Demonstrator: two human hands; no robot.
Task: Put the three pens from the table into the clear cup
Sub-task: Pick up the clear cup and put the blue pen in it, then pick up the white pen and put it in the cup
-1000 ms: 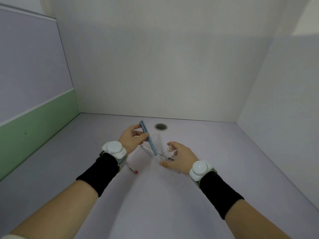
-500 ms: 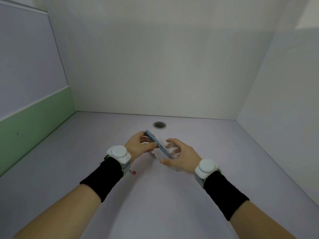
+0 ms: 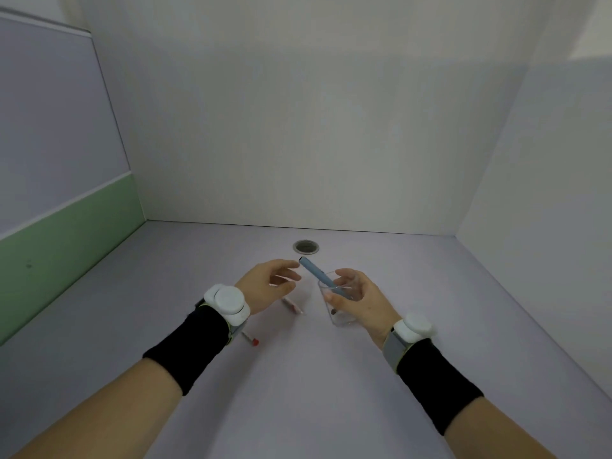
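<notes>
A clear cup (image 3: 341, 318) stands on the pale table, and my right hand (image 3: 359, 299) wraps around its right side. A light blue pen (image 3: 314, 271) leans inside the cup, its top end pointing up and to the left. My left hand (image 3: 266, 284) hovers just left of the pen's top, fingers apart and holding nothing. A pinkish pen (image 3: 293, 306) lies on the table between my hands. Another pen with a red tip (image 3: 250, 339) lies by my left wrist, partly hidden under it.
A round grommet hole (image 3: 306, 246) sits in the table near the back wall. White partition walls close the table at the back and right; a green and lilac panel runs along the left.
My left hand carried the blue pen rightwards, lowered it into the cup and let go. My right hand stayed on the cup.
</notes>
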